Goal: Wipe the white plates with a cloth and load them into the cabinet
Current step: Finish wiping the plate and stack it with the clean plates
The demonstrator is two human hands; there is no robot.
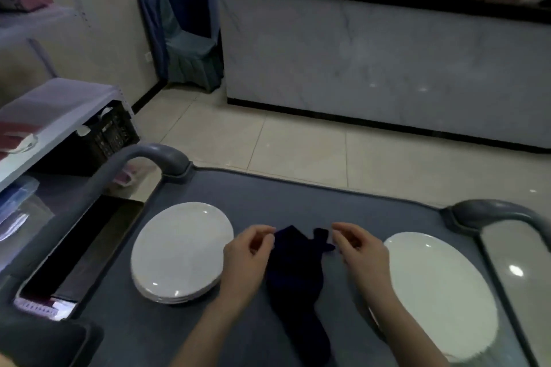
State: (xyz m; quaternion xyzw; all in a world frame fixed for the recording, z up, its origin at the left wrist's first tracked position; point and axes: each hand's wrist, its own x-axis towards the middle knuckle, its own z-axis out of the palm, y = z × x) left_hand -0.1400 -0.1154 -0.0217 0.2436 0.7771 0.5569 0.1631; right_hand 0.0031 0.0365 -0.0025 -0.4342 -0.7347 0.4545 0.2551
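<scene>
Head view: dark cloth (pixel 293 271) lies between both hands (pixel 250 250).

Grey cart top (pixel 253 197) carrying three things: stack of white plates (pixel 182 250) lying at left, dark cloth (pixel 295 280) lying in middle, single white plate (pixel 441 292) lying at right.

Stack of plates (pixel 182 250), at 9 o'clock: glazed white ceramic by its look, smooth and glossy, with small highlights. Single plate (pixel 441 292), at 3 o'clock: same glossy white finish. Cloth (pixel 295 277), centre: dark navy woven fabric, matt and soft. Cart top (pixel 298 199): grey matt surface with smooth grey plastic handles (pixel 161 155). Floor (pixel 298 143), at 12 o'clock: pale tiles with a slight sheen. Counter front (pixel 387 62): veined, marble-like, polished.
</scene>
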